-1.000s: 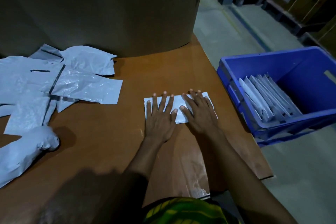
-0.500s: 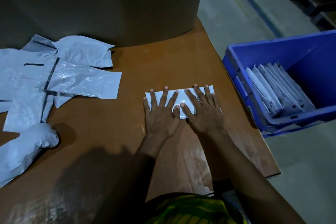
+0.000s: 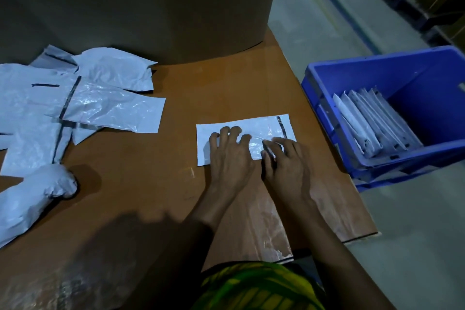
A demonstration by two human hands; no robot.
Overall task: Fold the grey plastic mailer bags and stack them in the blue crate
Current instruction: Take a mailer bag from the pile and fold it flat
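Observation:
A folded grey mailer bag [image 3: 256, 124] lies flat on the brown table [image 3: 141, 171], a dark strip near its right end. My left hand [image 3: 231, 158] rests on its left half with arched fingers, the fingertips pressing down. My right hand [image 3: 286, 163] is at the bag's near edge with its fingers together, pointing left, and seems to pinch that edge. To the right, on the floor, stands the blue crate [image 3: 402, 78], holding several folded bags [image 3: 372, 121] that lean in a row.
Several unfolded grey mailer bags [image 3: 100, 108] are spread at the table's left, with a crumpled one [image 3: 37, 194] nearer me. A big brown cardboard drum [image 3: 151, 7] stands at the back of the table. Pallets and boxes stand on the floor at the far right.
My hands were flat and spread on the bag; now the left fingers are arched and the right fingers have drawn together at the near edge. More of the bag shows.

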